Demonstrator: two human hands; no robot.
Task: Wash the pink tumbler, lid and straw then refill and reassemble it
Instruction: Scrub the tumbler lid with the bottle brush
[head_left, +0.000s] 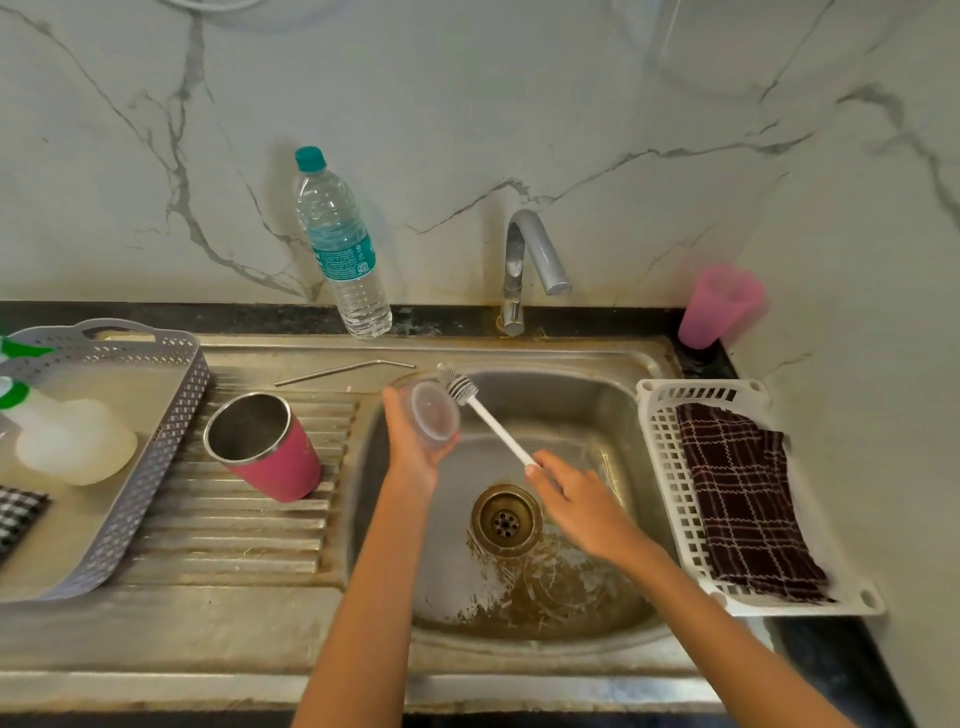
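The pink tumbler (270, 449) stands open and upright on the ribbed drainboard, left of the sink basin (597, 415). Behind it the bent metal straw (343, 371) lies on the steel near the sink's back rim. My left hand (410, 441) holds the clear plastic lid (434, 415) over the basin's left side. My right hand (576, 493) grips the white handle of a bottle brush (483, 410), whose bristle head sits at the lid's upper right edge.
A water bottle (340, 249) with a teal cap stands by the wall, and the tap (530, 260) is off. A grey basket (156, 457) holds soap bottles at left. A white basket (670, 488) with a checked cloth (743, 499) sits right. A pink cup (719, 306) stands in the corner.
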